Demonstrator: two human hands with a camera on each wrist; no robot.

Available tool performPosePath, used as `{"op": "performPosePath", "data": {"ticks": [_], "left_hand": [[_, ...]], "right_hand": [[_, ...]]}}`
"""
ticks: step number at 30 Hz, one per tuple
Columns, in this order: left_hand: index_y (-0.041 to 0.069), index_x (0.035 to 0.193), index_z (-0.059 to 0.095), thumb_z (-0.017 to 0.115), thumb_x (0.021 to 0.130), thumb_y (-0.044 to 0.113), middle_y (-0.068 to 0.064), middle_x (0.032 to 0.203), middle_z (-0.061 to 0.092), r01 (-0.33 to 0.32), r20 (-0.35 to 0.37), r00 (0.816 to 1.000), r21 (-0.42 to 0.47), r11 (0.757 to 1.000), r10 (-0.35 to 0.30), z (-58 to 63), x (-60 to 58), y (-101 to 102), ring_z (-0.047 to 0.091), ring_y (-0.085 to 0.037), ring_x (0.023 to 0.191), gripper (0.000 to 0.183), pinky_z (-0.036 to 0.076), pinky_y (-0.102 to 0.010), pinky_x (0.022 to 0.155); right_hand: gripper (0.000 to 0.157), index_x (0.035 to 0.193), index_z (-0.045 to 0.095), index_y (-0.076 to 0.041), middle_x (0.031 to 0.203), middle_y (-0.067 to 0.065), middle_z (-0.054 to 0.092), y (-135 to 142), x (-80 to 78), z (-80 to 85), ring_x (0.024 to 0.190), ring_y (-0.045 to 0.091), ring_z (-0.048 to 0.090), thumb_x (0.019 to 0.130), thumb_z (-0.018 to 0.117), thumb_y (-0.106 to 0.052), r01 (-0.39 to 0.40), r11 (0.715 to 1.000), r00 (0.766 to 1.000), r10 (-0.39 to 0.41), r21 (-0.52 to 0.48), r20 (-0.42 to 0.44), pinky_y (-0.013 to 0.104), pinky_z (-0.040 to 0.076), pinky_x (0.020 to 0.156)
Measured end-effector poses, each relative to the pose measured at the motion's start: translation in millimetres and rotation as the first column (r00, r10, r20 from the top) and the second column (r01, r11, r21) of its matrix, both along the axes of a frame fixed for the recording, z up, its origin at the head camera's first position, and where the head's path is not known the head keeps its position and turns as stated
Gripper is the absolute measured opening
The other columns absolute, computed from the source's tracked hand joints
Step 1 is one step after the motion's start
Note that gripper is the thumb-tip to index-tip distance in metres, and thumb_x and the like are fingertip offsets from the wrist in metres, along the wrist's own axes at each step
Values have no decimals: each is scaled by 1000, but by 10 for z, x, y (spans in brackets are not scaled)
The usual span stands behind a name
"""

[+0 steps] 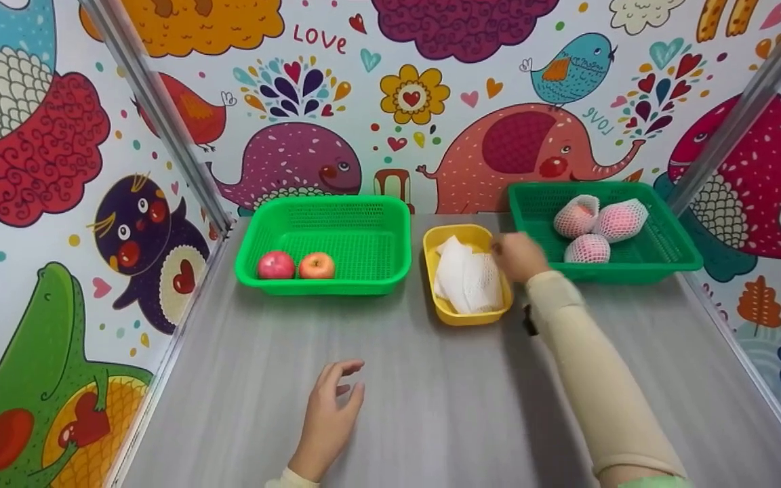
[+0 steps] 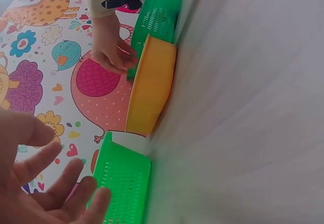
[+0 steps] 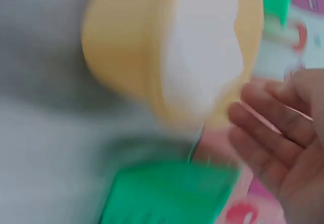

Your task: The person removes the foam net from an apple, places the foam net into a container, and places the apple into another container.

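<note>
My right hand (image 1: 521, 257) is over the right rim of the yellow basket (image 1: 462, 317), with loosely bent fingers and nothing in them. White foam net sleeves (image 1: 468, 274) lie in that basket. In the right wrist view the same hand (image 3: 281, 138) is beside the blurred yellow basket. Nearer to me, my left hand (image 1: 333, 413) hovers over the table with relaxed fingers, holding nothing. Two red apples, one apple (image 1: 275, 265) left of the other apple (image 1: 316, 266), sit in the light green basket (image 1: 323, 288). Several-holed foam nets wrap three fruits (image 1: 587, 249) in the dark green basket (image 1: 634, 273).
The grey table (image 1: 390, 420) stretches from the baskets toward me. Cartoon-printed walls (image 1: 417, 163) enclose it at the back and sides, with metal posts (image 1: 153, 108) at the corners. A dark strap (image 2: 121, 2) is on the right wrist.
</note>
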State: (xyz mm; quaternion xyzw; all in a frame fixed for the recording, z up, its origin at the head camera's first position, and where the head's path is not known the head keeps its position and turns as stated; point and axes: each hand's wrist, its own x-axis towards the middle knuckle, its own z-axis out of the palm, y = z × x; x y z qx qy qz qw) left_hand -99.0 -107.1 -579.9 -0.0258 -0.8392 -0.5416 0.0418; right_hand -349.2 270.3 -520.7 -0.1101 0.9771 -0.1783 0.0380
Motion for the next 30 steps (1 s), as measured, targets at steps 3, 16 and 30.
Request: {"op": "performPosePath", "data": {"ticks": [3, 16, 30], "left_hand": [[14, 133, 69, 69, 107, 10, 0, 132, 64, -3, -3, 1000, -3, 1000, 3, -20, 9, -20, 59, -25, 129, 26, 54, -50, 103], [17, 133, 69, 70, 106, 10, 1, 132, 63, -32, 0, 999, 12, 999, 32, -46, 63, -59, 58, -23, 129, 27, 55, -47, 103], [14, 130, 70, 70, 105, 6, 1, 128, 65, -82, 5, 997, -7, 997, 82, -50, 75, -159, 60, -23, 127, 26, 55, -46, 101]], "right_hand": [[22, 120, 73, 8, 112, 28, 73, 455, -95, 139, 99, 45, 68, 105, 63, -4, 85, 991, 987, -98, -100, -128, 62, 57, 92], [40, 140, 58, 17, 131, 42, 60, 1429, 92, 169, 111, 53, 58, 109, 56, -8, 240, 969, 971, -239, -56, 22, 72, 43, 106], [56, 158, 37, 15, 146, 47, 46, 1590, 30, 130, 124, 60, 50, 115, 53, -18, 244, 969, 955, -234, -34, 185, 76, 34, 112]]}}
